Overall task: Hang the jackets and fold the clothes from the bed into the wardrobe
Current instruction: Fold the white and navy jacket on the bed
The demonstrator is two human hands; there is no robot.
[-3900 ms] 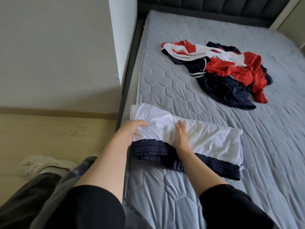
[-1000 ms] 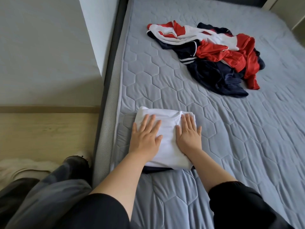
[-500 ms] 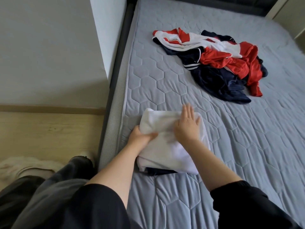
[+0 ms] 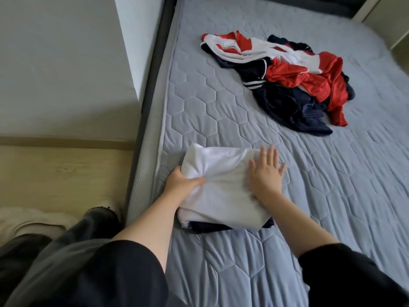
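Left hand [image 4: 182,181] fingers pinch edge of folded white garment [image 4: 221,191] on bed [image 4: 332,185]. Right hand [image 4: 264,175] flat on top, fingers spread. Clothes pile [image 4: 287,80] well apart.

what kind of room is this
Most likely a bedroom: a bed with a quilted grey mattress, a dark padded headboard at its far end, and a pile of clothes lying on it.

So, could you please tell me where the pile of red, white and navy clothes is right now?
In the head view, the pile lies unfolded on the far right part of the mattress, well beyond the folded white garment under both hands.
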